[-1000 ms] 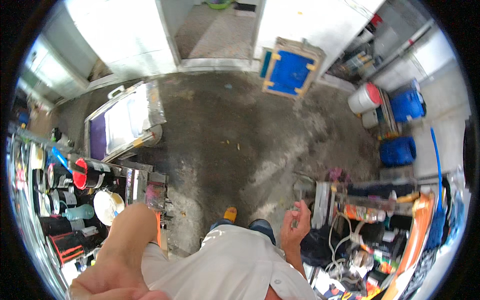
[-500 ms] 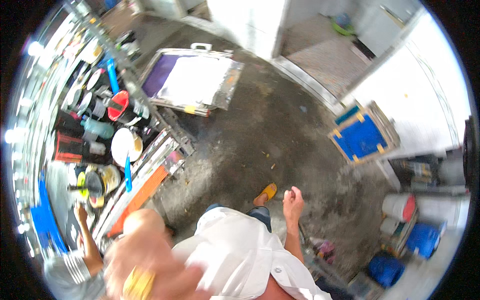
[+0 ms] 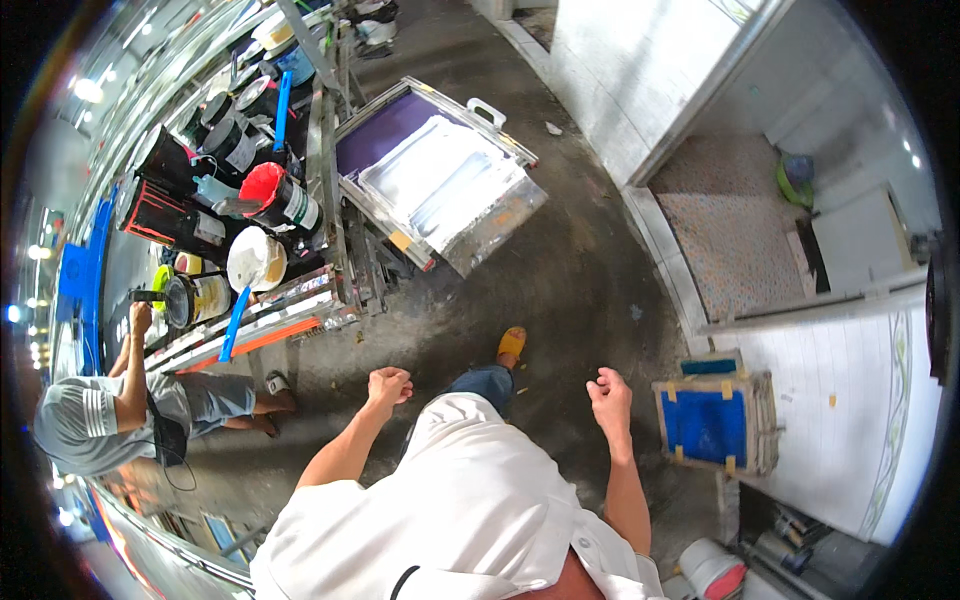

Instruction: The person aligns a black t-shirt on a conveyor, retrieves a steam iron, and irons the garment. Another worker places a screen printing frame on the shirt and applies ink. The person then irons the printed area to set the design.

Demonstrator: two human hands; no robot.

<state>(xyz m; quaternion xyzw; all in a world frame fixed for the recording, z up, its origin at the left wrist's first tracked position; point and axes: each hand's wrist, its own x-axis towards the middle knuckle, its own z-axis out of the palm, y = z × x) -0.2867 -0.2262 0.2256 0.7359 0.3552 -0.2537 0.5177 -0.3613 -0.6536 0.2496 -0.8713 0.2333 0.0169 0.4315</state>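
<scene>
My left hand (image 3: 390,386) hangs in front of me at waist height, fingers loosely curled in, with nothing seen in it. At about the same height on the other side, my right hand (image 3: 610,396) is also loosely curled, and I see nothing in it. Neither hand touches anything. Ahead of my left hand is a framed printing screen (image 3: 490,130) with a purple area and a white smeared sheet or coating. Closest to my right hand, a blue-meshed wooden frame (image 3: 705,424) leans with others against the wall.
At left, a rack (image 3: 330,190) holds several paint pots, a red-rimmed bucket (image 3: 268,190) and a white tub (image 3: 256,262). A co-worker (image 3: 110,420) stands there, holding a dark-handled thing. A doorway (image 3: 730,200) opens at right. A white bucket (image 3: 710,568) stands lower right.
The view has turned, and the wall frames sit lower in it. My left hand, blurred and close to the camera before, is now lowered. The co-worker shows more fully.
</scene>
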